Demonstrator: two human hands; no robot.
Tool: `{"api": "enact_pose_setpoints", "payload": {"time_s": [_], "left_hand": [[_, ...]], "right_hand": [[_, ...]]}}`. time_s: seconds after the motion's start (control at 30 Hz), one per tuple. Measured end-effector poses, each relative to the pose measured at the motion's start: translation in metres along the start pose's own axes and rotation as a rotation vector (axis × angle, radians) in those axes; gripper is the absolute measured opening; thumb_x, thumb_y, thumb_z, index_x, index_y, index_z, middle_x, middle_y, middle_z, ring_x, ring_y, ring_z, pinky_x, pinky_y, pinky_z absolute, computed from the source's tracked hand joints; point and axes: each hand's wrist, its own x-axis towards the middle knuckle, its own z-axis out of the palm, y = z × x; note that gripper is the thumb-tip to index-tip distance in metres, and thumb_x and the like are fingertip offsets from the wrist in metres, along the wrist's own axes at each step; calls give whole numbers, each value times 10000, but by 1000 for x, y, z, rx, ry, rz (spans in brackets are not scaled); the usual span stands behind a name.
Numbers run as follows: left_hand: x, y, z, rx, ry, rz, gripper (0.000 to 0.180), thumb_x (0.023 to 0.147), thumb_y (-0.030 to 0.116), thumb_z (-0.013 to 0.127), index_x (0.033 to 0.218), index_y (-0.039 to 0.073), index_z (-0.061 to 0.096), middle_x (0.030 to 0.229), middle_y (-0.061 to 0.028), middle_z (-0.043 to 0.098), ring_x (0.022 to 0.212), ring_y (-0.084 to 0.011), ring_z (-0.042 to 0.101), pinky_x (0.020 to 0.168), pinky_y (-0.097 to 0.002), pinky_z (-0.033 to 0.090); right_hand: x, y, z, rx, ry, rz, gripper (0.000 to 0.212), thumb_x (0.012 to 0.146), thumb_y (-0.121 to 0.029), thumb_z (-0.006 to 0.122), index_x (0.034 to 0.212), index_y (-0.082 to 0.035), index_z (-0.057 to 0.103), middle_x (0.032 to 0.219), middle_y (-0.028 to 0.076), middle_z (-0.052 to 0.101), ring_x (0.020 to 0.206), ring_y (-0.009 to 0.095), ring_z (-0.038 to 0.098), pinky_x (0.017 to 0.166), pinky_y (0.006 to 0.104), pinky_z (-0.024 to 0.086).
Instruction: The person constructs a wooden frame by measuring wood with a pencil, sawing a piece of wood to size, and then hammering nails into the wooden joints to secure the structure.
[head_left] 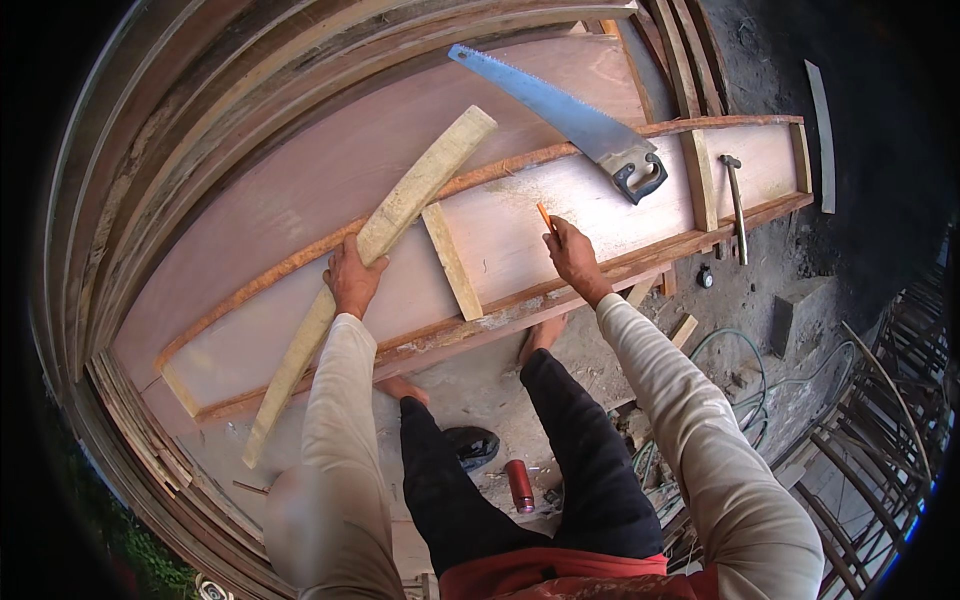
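My left hand (352,276) is closed round a long pale wooden batten (425,180), which lies slantwise across a wooden frame (330,245) backed with a plywood sheet. Between the fingers of my right hand (575,255) is an orange pencil (544,215), held above the light panel inside the frame. A short wooden crosspiece (452,262) spans the frame between my two hands. Beyond my right hand a handsaw (570,110) with a blue blade and black handle rests across the frame's far rail. Further right, a hammer (737,205) lies over the near rail beside another crosspiece (700,180).
Long boards (180,130) are stacked along the left and far side. On the ground are a red cylindrical container (519,486), a green hose (745,350), a concrete block (800,310) and a small round tape-like object (705,277). Many thin rods (880,480) lie at the right.
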Motion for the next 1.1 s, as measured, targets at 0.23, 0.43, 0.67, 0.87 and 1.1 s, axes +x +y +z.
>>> {"api": "enact_pose_setpoints", "payload": {"time_s": [0.23,0.43,0.67,0.87,1.1], "left_hand": [[-2,-4,-20,-42,178,24,680,749,345,859,1314,114,557,1315,-154,579,1238,-387,546,1027,-569,424],[24,-4,-26,60,197,-20,676,754,345,859,1321,111,575,1322,-144,542,1280,-378,491,1061,-550,411],[43,5,-6,16,118,-64,761,765,466,836,1360,80,559,1400,-166,536,1358,-382,448,1140,-591,295],[57,-18,-16,-139,66,38,730,759,510,813,1318,88,607,1400,-176,579,1380,-334,457,1170,-605,244],[58,-13,-15,-56,362,147,655,747,522,798,1242,113,667,1191,-143,705,1166,-334,637,1049,-449,443]], "right_hand": [[27,51,-54,-250,359,-310,606,898,-178,715,1434,-35,470,1371,238,529,1244,437,522,1037,505,442],[52,102,-111,-672,327,-37,586,828,-300,800,1348,-163,568,1454,114,462,1351,396,420,1044,565,416],[63,107,-132,-933,268,-239,417,817,-184,679,1227,-133,622,1301,64,580,1283,374,460,1049,596,348],[-40,23,-139,-75,209,-111,300,898,-227,677,1101,-14,619,987,109,633,946,240,598,915,388,460],[-198,-66,-87,533,205,-334,418,923,-360,719,1040,20,590,793,78,628,735,140,590,730,329,512]]}}
